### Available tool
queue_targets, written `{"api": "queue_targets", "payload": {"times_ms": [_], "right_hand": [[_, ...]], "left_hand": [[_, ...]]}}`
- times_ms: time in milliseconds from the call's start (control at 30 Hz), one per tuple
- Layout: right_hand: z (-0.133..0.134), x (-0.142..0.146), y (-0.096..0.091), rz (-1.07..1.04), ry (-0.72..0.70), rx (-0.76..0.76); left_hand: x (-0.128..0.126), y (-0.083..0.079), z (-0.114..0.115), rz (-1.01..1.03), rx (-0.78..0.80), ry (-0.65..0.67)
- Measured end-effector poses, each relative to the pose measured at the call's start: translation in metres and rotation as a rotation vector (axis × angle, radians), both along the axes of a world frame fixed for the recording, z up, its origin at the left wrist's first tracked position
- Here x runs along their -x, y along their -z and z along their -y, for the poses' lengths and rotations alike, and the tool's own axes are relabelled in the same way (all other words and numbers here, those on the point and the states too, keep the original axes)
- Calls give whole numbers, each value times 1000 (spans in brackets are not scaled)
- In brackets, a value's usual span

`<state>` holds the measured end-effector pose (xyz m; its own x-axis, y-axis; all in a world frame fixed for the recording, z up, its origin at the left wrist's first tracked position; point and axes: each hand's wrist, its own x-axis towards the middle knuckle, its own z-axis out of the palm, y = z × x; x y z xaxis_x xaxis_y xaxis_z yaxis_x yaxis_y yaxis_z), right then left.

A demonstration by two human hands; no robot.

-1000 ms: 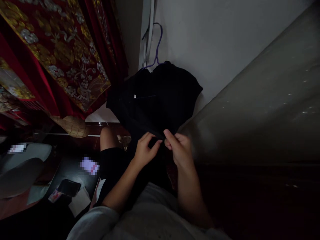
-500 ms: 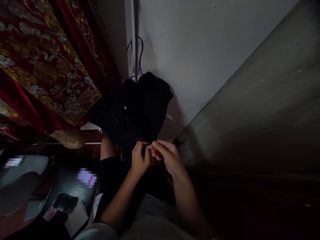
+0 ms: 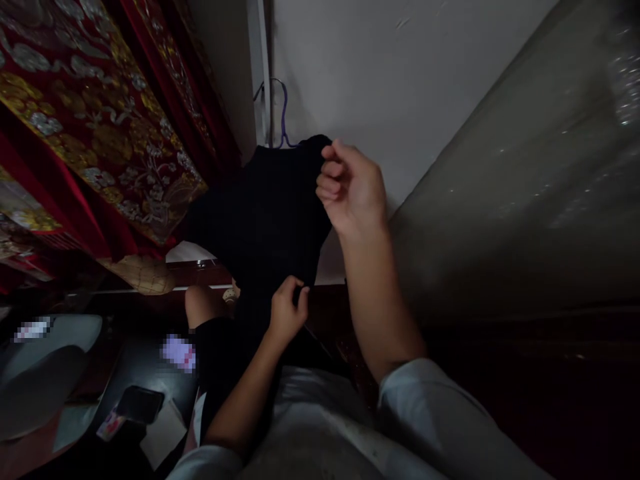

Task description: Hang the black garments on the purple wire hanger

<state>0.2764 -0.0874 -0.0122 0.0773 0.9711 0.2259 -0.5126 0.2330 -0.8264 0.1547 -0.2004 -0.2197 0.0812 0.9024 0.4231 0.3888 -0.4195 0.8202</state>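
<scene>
A black garment (image 3: 260, 213) hangs from a purple hanger (image 3: 284, 120) against the pale wall. At the garment's lower right edge, my left hand (image 3: 289, 310) is closed, thumb and forefinger curled at the dark cloth. My right hand (image 3: 357, 187) is raised in front of the garment's upper right shoulder. Its fingers are curled in toward the thumb; whatever they pinch is too small or dark to make out. The cloth between my hands is too dark to show detail.
Red embroidered cloth (image 3: 120, 133) hangs at the left. Below it, a dark seat (image 3: 135, 367) holds a phone (image 3: 140, 404) and a pale paper item (image 3: 164, 433). Clear plastic sheeting (image 3: 500, 200) covers the right side. A bare knee (image 3: 203, 307) is near the garment.
My right hand has risen away from my left hand, up to the garment's shoulder. My left hand stays low at the cloth. The garment's neck opening now looks flatter.
</scene>
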Motion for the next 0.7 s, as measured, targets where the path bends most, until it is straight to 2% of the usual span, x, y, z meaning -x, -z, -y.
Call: {"api": "queue_targets", "payload": {"times_ms": [100,167,233,333,400,467,533,600,633,700], "right_hand": [[-5,9,-4,33,29,-16],[1,14,5,76,41,-27],[12,18,20,134,37,-26],[31,17,41,214,10,-28],[41,14,50,258,-9,-54],[46,11,54,303,-26,-96],[48,9,53,330,-24,-134],[47,6,51,331,5,-155],[46,4,49,328,24,-157],[44,1,48,331,51,-147]], "left_hand": [[-6,-22,11,3,7,130],[-5,-35,14,5,9,208],[2,-51,10,48,-21,221],[17,-84,-10,129,-189,80],[25,-111,-30,100,-335,8],[27,-137,-49,-3,-440,33],[27,-153,-62,-77,-507,61],[30,-154,-63,-41,-532,-26],[35,-147,-59,3,-517,-110],[52,-122,-38,21,-374,-250]]}}
